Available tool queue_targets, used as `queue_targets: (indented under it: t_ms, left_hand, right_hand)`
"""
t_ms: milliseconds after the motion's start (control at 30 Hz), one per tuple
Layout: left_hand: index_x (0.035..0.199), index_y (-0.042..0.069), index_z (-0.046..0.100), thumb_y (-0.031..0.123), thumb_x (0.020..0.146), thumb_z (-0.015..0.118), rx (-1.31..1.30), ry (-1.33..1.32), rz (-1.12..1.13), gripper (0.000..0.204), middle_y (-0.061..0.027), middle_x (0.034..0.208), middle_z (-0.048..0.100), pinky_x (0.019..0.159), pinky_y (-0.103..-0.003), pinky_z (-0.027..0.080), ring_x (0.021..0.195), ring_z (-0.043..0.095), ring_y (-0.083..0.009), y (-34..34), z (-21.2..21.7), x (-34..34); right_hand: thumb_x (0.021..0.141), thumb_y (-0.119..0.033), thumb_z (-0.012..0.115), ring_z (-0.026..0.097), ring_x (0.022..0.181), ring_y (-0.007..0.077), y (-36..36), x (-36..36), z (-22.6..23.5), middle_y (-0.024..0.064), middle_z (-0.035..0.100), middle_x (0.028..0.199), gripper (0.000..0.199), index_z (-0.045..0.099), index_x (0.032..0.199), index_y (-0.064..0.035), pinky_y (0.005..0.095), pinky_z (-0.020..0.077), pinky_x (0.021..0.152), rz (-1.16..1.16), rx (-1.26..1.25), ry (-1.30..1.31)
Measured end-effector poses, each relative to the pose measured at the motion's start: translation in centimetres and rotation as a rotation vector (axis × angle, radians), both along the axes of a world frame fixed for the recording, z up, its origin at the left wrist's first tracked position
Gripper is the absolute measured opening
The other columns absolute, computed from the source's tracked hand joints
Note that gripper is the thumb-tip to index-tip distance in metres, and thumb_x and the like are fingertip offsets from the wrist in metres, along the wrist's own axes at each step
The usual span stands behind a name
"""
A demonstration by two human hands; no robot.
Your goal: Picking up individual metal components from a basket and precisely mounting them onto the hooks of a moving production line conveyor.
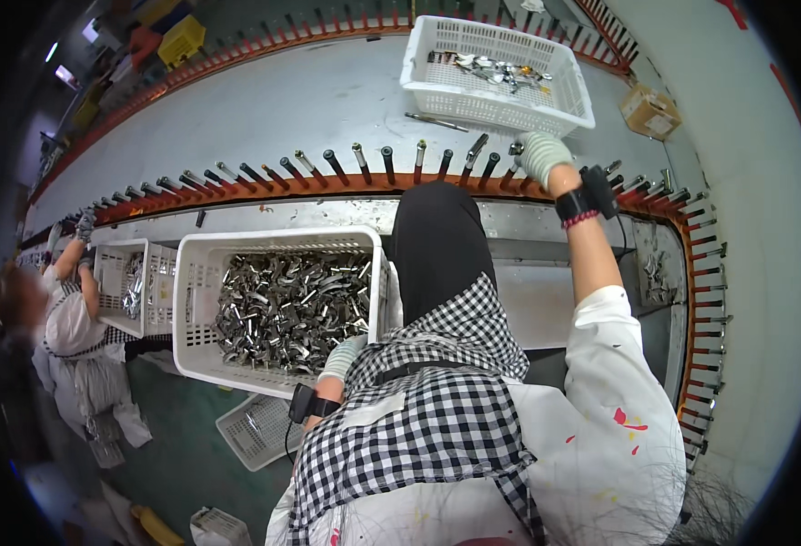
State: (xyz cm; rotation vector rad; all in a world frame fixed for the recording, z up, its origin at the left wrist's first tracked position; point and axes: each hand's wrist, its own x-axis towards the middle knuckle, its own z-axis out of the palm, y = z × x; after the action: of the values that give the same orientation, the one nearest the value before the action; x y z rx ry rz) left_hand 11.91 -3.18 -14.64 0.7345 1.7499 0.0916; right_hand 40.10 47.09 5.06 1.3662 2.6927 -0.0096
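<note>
My right hand [542, 156], in a pale knit glove, reaches out to the row of dark pegs [387, 166] on the orange rail. Its fingers are closed around a small shiny metal part [516, 147] held at a peg tip. A black band sits on that wrist. My left hand [342, 357], also gloved, rests at the near right corner of a white basket [193, 300] full of curved shiny metal parts [291, 309]. My checked scarf hides most of its fingers.
A second white basket [564, 86] with a few metal parts stands on the grey conveyor, with a loose rod [437, 122] in front of it. A cardboard box [650, 111] lies far right. At the left another person [68, 318] works at a smaller basket [114, 291]. More pegs line the right edge.
</note>
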Motion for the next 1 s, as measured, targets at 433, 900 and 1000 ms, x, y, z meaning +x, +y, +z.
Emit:
queue_targets:
  t_ms: [433,900,1000]
  left_hand:
    - [0.145,0.010,0.064,0.034,0.103,0.058,0.050,0.116,-0.230,0.048,-0.0218,0.142,0.068,0.111,-0.046,0.051,0.133,0.065,-0.0372,0.9,0.1,0.6]
    - [0.130,0.010,0.072,0.034,0.102,0.057,0.225,0.113,0.015,0.040,-0.0234,0.121,0.075,0.099,-0.051,0.055,0.115,0.070,-0.0437,-1.1,0.7,1.6]
    - [0.128,0.009,0.072,0.033,0.102,0.057,0.236,0.111,-0.024,0.039,-0.0245,0.119,0.075,0.098,-0.051,0.055,0.113,0.071,-0.0438,-1.2,1.4,1.5]
  right_hand:
    - [0.098,-0.039,0.067,0.073,0.098,0.0441,-4.4,-9.3,3.2,0.0235,0.076,0.102,0.035,0.078,0.109,-0.0072,0.0517,0.0581,0.085,-0.078,0.055,0.351]
    - [0.090,-0.013,0.075,0.075,0.107,0.0371,-14.8,-18.3,6.5,0.0211,0.075,0.121,0.050,0.067,0.139,-0.0072,0.0462,0.0580,0.094,0.433,-0.437,0.608]
    - [0.092,-0.018,0.076,0.059,0.137,0.0380,-18.2,-21.6,8.2,0.0212,0.063,0.147,0.064,0.056,0.152,-0.0105,0.0435,0.0475,0.116,0.664,-0.616,0.530]
